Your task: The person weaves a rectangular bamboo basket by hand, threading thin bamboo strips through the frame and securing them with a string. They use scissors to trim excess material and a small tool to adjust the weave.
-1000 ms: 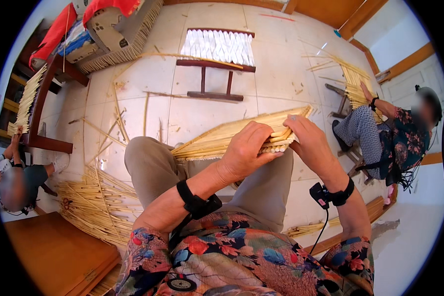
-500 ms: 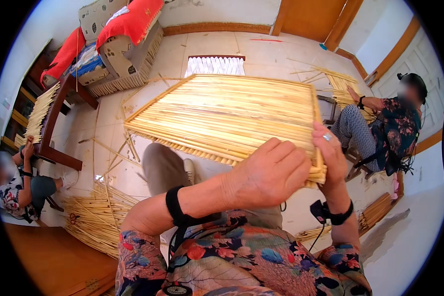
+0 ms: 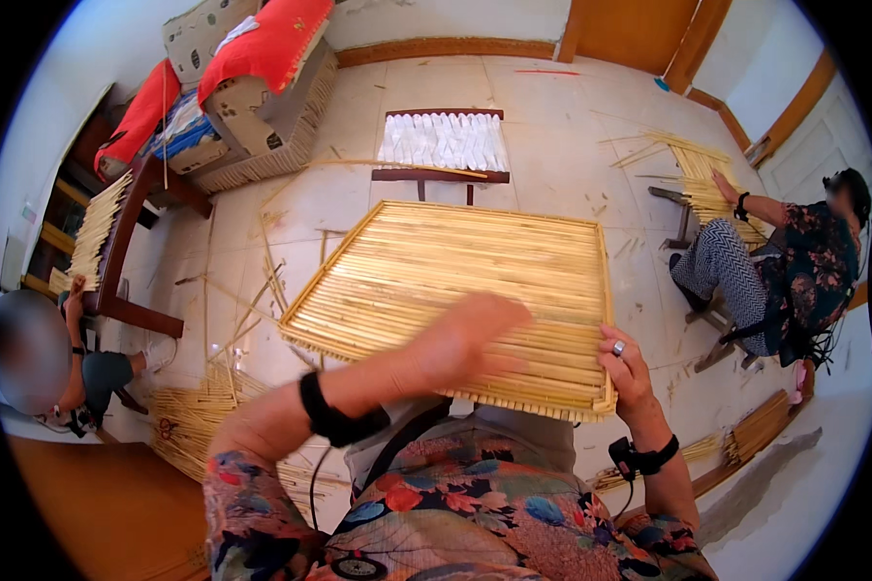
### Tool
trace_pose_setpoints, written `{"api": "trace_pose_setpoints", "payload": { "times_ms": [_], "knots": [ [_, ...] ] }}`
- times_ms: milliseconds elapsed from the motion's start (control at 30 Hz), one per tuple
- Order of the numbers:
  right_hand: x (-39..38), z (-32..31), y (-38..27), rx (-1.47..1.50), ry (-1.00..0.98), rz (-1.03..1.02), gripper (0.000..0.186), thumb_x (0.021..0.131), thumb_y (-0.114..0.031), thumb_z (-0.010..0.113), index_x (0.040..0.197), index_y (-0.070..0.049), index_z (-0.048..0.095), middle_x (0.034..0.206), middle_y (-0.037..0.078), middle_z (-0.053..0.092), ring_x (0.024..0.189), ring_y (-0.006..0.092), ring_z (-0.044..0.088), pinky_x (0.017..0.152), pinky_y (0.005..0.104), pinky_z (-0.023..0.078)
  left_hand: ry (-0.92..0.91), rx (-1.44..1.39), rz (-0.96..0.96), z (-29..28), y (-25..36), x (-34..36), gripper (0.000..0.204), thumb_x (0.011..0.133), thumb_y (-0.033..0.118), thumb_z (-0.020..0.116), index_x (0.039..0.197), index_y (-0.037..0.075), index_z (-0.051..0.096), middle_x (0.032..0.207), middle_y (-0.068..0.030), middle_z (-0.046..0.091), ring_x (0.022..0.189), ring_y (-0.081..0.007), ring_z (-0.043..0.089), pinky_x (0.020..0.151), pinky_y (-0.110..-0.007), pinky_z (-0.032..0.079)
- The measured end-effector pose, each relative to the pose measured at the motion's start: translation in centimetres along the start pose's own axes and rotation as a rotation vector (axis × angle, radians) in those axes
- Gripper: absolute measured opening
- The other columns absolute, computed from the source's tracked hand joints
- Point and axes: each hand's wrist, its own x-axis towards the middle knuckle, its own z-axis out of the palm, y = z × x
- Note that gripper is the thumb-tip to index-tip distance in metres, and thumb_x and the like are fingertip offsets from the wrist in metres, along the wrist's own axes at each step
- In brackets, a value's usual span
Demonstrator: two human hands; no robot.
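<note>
A flat panel of straw-coloured reed stalks (image 3: 426, 261), laid side by side inside a narrow stalk frame, rests over my lap. Its left end slants and its right end is straight. My right hand (image 3: 632, 376), with a ring on a finger, grips the panel's right edge near the close corner, fingers on top of the rim. My left hand (image 3: 470, 339) is over the near middle of the panel, blurred by motion, its fingers stretched toward the right and nothing visible in them. Whether it touches the stalks I cannot tell.
Beyond the panel stands a low stool (image 3: 443, 143) with white webbing. Loose stalks (image 3: 203, 412) are heaped at left. One person works at a dark table (image 3: 126, 252) on the left; another sits right, by a stalk mat (image 3: 702, 174). A sofa (image 3: 252, 107) is at the back left.
My left hand has let go of the panel's right corner and moved left over its surface. The panel has shifted closer and tipped, uncovering the stool. My right hand stays at the right edge.
</note>
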Motion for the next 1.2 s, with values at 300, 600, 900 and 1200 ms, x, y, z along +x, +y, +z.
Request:
{"api": "trace_pose_setpoints", "payload": {
  "times_ms": [300,600,900,1200],
  "knots": [
    [-2.3,0.5,1.4,0.272,-0.243,0.471,0.022,0.084,0.002,0.064,0.104,-0.003,0.058,0.112,0.020,0.056,0.109,0.0351,0.056,0.095,0.0403,0.046,-0.223,0.452,-0.492,-6.8,-27.6,2.3,0.029,0.084,0.006,0.063,0.112,0.001,0.059,0.120,-0.0178,0.058,0.108,-0.0372,0.057,0.090,-0.043,0.047],
    [-0.7,-1.7,2.2,0.102,-0.268,0.404,0.025,0.074,0.004,0.069,0.096,-0.002,0.060,0.106,0.018,0.060,0.108,0.0424,0.057,0.094,0.0540,0.046,-0.362,0.577,-0.655,-3.8,-34.2,3.6,0.026,0.081,-0.004,0.054,0.105,-0.001,0.062,0.133,-0.0160,0.050,0.107,-0.0358,0.058,0.089,-0.048,0.044],
    [1.6,-2.5,1.2,0.066,-0.317,0.545,0.025,0.073,0.006,0.069,0.095,-0.003,0.061,0.116,0.017,0.058,0.112,0.0414,0.056,0.093,0.0510,0.047,-0.373,0.824,-0.492,-4.1,-37.0,1.0,0.016,0.078,0.002,0.057,0.092,0.005,0.064,0.099,-0.0099,0.062,0.098,-0.0283,0.056,0.083,-0.041,0.045],
    [1.2,-3.4,-1.1,0.031,-0.304,0.491,0.028,0.074,0.007,0.067,0.099,-0.004,0.063,0.118,0.021,0.057,0.113,0.0410,0.056,0.093,0.0461,0.048,-0.220,0.922,-0.407,-5.6,-35.7,-2.8,0.006,0.080,0.011,0.059,0.083,0.010,0.064,0.091,-0.0085,0.062,0.097,-0.0272,0.056,0.081,-0.043,0.041]
  ]
}}
